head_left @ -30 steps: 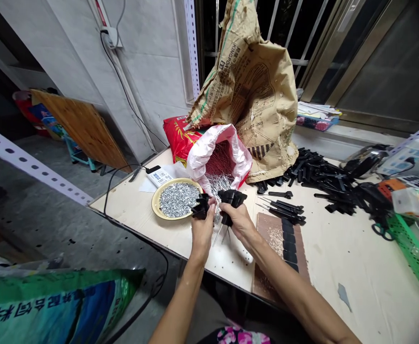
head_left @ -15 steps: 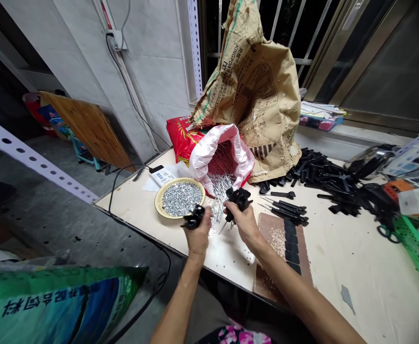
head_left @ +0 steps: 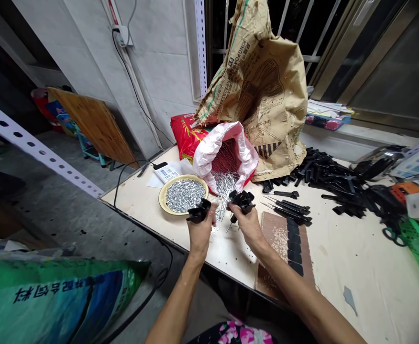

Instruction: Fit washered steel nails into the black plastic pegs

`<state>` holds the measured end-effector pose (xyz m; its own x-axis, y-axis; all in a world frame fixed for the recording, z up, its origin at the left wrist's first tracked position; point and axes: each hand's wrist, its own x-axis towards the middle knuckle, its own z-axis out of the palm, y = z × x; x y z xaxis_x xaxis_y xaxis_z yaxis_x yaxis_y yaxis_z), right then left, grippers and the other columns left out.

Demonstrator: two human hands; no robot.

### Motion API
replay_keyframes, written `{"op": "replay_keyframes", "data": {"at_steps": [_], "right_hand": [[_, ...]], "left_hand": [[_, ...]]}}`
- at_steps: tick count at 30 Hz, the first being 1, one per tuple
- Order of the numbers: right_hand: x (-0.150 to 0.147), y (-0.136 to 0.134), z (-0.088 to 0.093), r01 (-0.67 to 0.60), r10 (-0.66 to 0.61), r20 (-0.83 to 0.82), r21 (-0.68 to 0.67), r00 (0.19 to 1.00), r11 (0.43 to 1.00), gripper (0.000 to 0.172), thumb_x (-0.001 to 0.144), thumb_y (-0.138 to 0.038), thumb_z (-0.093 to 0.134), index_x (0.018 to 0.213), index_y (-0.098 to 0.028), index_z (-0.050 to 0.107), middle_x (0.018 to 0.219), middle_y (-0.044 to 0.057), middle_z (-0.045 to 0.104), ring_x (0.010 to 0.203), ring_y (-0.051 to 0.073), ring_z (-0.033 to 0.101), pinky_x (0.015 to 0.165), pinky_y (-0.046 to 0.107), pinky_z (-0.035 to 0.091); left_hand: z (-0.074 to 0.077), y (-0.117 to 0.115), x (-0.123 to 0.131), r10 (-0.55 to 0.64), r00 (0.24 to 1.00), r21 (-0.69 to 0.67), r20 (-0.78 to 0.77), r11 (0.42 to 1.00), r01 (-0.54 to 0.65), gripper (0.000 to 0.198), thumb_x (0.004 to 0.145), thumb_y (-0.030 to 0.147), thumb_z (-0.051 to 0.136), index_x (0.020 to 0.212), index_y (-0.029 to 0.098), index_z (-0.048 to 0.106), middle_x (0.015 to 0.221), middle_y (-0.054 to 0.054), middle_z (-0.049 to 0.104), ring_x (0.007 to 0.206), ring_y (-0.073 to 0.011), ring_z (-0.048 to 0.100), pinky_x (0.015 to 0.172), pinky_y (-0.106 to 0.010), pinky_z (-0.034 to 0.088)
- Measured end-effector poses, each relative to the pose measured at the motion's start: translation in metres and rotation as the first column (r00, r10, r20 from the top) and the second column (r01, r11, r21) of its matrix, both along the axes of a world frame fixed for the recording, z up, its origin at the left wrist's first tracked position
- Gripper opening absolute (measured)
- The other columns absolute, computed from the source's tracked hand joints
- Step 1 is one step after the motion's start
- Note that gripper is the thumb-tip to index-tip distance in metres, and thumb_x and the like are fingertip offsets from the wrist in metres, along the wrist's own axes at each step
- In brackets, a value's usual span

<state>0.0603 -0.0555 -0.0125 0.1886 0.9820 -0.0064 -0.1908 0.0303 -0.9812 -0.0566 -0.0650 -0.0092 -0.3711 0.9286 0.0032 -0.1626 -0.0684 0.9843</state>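
My left hand is closed around a small bunch of black plastic parts, just right of a yellow bowl of small silvery metal pieces. Beside it, my right hand grips another bunch of black plastic parts, with thin metal rods pointing down below the fist. Both hands are over the table, in front of an open red sack with a white lining. Long metal pins spill from its mouth. My fingers hide part of what each hand holds.
Several black-handled pieces with metal shafts lie right of my right hand, by a brown board with black pads. Behind are a black parts pile and a tall paper sack. Scissors and a green basket are at right.
The whole view has shifted slightly. My left hand has moved a little up and away from the table's front edge; both hands keep their bunches of black plastic parts.
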Motion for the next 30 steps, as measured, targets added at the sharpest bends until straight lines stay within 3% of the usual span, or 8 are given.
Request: {"op": "replay_keyframes", "data": {"at_steps": [4, 10, 14, 18, 21, 26, 28, 30], "right_hand": [[-0.017, -0.007, 0.005, 0.0, 0.002, -0.255, 0.007, 0.967, 1.0, 0.033, 0.072, -0.04, 0.07, 0.096, -0.018, 0.067, 0.1, 0.005, 0.068, 0.094, 0.019, 0.061, 0.087, 0.034, 0.048], [-0.027, -0.008, -0.001, -0.023, -0.061, -0.53, -0.15, 0.846, 0.988, 0.05, 0.068, -0.051, 0.072, 0.108, -0.023, 0.062, 0.114, 0.004, 0.064, 0.105, 0.019, 0.06, 0.088, 0.032, 0.051], [-0.017, -0.012, -0.002, -0.157, 0.039, -0.566, -0.161, 0.823, 0.974, 0.055, 0.071, -0.063, 0.063, 0.108, -0.023, 0.064, 0.117, 0.005, 0.063, 0.11, 0.022, 0.058, 0.088, 0.033, 0.051], [-0.005, -0.024, -0.006, -0.365, 0.25, -0.555, -0.105, 0.793, 0.925, 0.057, 0.065, -0.053, 0.075, 0.111, -0.021, 0.063, 0.114, 0.007, 0.065, 0.108, 0.024, 0.059, 0.092, 0.037, 0.049], [0.013, -0.036, -0.01, -0.473, 0.371, -0.509, -0.082, 0.777, 0.877, 0.062, 0.066, -0.048, 0.077, 0.119, -0.021, 0.06, 0.116, 0.009, 0.063, 0.107, 0.023, 0.059, 0.096, 0.039, 0.045], [0.06, -0.047, -0.009, -0.353, 0.24, -0.462, -0.175, 0.854, 0.919, 0.063, 0.068, -0.049, 0.075, 0.125, -0.031, 0.055, 0.144, 0.006, 0.038, 0.117, 0.022, 0.054, 0.103, 0.039, 0.04], [0.075, -0.049, -0.005, -0.34, 0.246, -0.419, -0.166, 0.874, 0.925, 0.061, 0.07, -0.045, 0.075, 0.125, -0.03, 0.055, 0.146, 0.007, 0.035, 0.119, 0.024, 0.053, 0.104, 0.041, 0.038], [0.085, -0.051, -0.001, -0.332, 0.257, -0.357, -0.166, 0.898, 0.929, 0.056, 0.072, -0.043, 0.073, 0.123, -0.027, 0.057, 0.143, 0.008, 0.038, 0.118, 0.025, 0.054, 0.104, 0.042, 0.038]], "left_hand": [[0.009, -0.001, 0.006, -0.282, 0.958, 0.036, -0.052, 0.958, 0.283, 0.039, 0.071, 0.039, 0.071, 0.103, 0.017, 0.07, 0.097, -0.009, 0.072, 0.098, -0.0226, 0.065, 0.091, -0.036, 0.047], [0.002, 0.0, 0.003, -0.529, 0.827, 0.016, -0.19, 0.841, 0.541, 0.05, 0.07, 0.036, 0.072, 0.116, 0.021, 0.064, 0.118, -0.01, 0.066, 0.121, -0.0278, 0.053, 0.107, -0.044, 0.033], [-0.004, 0.001, -0.002, -0.523, 0.774, 0.079, -0.357, 0.809, 0.583, 0.065, 0.063, 0.032, 0.076, 0.125, 0.022, 0.058, 0.135, -0.011, 0.054, 0.13, -0.0284, 0.043, 0.109, -0.043, 0.03], [-0.005, 0.0, -0.007, -0.472, 0.727, 0.053, -0.499, 0.82, 0.569, 0.07, 0.062, 0.025, 0.075, 0.129, 0.02, 0.053, 0.131, -0.012, 0.057, 0.123, -0.0307, 0.05, 0.105, -0.044, 0.036], [-0.003, -0.003, -0.015, -0.415, 0.548, -0.027, -0.726, 0.815, 0.579, 0.059, 0.071, 0.018, 0.064, 0.129, 0.019, 0.052, 0.121, -0.013, 0.061, 0.112, -0.029, 0.056, 0.096, -0.041, 0.042], [-0.005, -0.008, -0.03, -0.286, 0.064, -0.213, -0.956, 0.828, 0.518, 0.049, 0.08, 0.004, 0.041, 0.123, 0.021, 0.054, 0.1, -0.009, 0.062, 0.097, -0.0251, 0.054, 0.087, -0.039, 0.04], [-0.009, -0.01, -0.033, -0.277, -0.045, -0.258, -0.96, 0.807, 0.532, 0.046, 0.08, 0.003, 0.04, 0.119, 0.022, 0.056, 0.095, -0.007, 0.062, 0.093, -0.024, 0.052, 0.089, -0.039, 0.037], [-0.014, -0.012, -0.036, -0.282, -0.092, -0.284, -0.955, 0.779, 0.559, 0.047, 0.077, 0.001, 0.042, 0.115, 0.022, 0.058, 0.093, -0.006, 0.062, 0.092, -0.0236, 0.051, 0.092, -0.041, 0.035]]}}
